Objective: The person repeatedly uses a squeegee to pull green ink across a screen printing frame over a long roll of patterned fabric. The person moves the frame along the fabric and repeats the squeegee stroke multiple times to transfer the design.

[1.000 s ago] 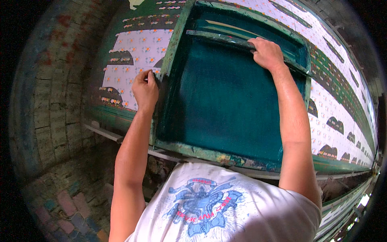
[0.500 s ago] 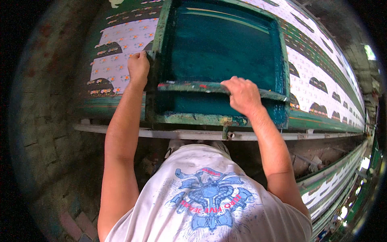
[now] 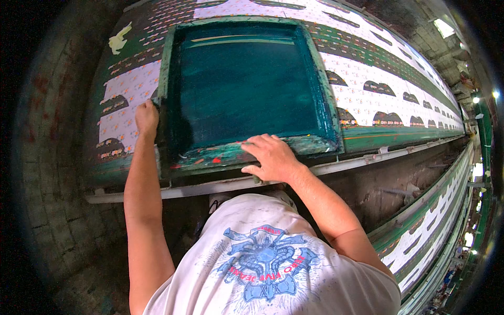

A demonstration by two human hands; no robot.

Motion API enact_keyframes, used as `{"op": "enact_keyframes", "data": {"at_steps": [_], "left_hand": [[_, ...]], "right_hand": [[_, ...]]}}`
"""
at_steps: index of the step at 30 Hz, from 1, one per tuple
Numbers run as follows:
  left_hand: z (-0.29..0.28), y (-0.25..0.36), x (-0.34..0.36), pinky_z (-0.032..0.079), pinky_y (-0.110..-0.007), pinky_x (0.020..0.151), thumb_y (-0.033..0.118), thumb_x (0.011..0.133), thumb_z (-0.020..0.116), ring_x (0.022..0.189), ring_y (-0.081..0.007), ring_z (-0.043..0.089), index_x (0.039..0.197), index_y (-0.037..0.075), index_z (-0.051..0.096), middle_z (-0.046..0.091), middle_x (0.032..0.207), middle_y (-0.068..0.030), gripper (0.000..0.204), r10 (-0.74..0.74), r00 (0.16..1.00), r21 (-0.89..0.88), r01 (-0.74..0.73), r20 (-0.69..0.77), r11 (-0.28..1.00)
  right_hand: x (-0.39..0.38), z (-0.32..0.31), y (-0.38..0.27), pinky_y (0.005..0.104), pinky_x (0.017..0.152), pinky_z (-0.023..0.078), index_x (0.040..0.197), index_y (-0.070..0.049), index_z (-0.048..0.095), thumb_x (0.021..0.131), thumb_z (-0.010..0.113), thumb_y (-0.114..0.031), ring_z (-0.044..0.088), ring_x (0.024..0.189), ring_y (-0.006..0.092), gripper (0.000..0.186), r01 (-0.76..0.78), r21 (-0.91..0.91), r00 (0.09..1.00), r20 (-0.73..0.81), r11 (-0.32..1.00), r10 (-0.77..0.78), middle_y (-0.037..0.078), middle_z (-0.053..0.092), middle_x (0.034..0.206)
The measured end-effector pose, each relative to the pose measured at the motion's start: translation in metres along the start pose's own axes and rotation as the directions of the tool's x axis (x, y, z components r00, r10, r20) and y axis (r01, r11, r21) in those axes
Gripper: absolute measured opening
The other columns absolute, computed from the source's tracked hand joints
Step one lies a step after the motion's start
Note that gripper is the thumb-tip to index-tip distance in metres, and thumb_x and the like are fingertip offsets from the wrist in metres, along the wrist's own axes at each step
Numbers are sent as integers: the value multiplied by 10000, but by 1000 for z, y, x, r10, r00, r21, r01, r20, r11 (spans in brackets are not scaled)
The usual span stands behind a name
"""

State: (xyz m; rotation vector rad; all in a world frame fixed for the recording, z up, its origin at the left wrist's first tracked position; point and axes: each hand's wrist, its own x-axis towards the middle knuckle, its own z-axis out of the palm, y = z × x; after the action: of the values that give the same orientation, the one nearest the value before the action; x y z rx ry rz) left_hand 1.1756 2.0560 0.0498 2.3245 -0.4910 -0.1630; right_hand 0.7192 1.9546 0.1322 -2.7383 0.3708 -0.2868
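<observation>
The screen (image 3: pixel 247 89), a wide frame with dark green mesh, lay flat on the printed cloth (image 3: pixel 378 100) stretched along the long table (image 3: pixel 399 137). By the look of it, the step in hand was the end of an ink pull: wet green ink pooled along the near rail of the frame (image 3: pixel 220 155), where the right hand rested. I judged that the next move called for a firm grip on both sides and an even, level lift, so that the fresh print below would not smear.

The left hand (image 3: pixel 147 118) reached up along the frame's left edge, arm nearly straight, its fingers curled together against the wood; whether they truly clamped the edge I could not tell. The right hand (image 3: pixel 270 157) lay palm down on the near rail, elbow bent, its fingers (image 3: pixel 262 142) spread apart and pressing flat, closed on nothing. A squeegee may have sat under that palm, but it was hidden. The person's white shirt (image 3: pixel 268 257) filled the lower view
</observation>
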Motion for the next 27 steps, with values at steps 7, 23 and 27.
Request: {"op": "enact_keyframes", "data": {"at_steps": [7, 23, 27], "left_hand": [[-7, -12, 3, 533, -605, 1027, 469, 1116, 428, 1133, -560, 720, 1127, -69, 785, 754, 1148, -371, 646, 35, 995, 296, -7, -91, 955], [-6, 7, -10, 546, -601, 986, 415, 1146, 453, 1111, -529, 717, 1109, -14, 784, 769, 1138, -312, 543, 164, 958, 593, 8, -235, 805], [-6, 19, -5, 541, -589, 997, 423, 1134, 478, 1114, -537, 723, 1095, -48, 790, 761, 1112, -350, 566, 48, 979, 411, 37, -196, 911]], "right_hand": [[-56, -64, 87, 469, 1049, 572, 1196, -48, 813, 936, 835, -148, 757, 1172, 349, 280, 97, 267, 943, -332, 959, -3, 139, 808, 1235], [-80, -92, 168, 469, 962, 600, 1135, -66, 819, 928, 812, -101, 728, 1103, 362, 210, 104, 414, 962, -273, 904, 14, 144, 762, 1226], [-50, -78, 103, 478, 1080, 560, 1213, -82, 806, 879, 858, -212, 663, 1283, 360, 362, 217, 375, 974, -30, 901, -222, 149, 715, 1326]]}}
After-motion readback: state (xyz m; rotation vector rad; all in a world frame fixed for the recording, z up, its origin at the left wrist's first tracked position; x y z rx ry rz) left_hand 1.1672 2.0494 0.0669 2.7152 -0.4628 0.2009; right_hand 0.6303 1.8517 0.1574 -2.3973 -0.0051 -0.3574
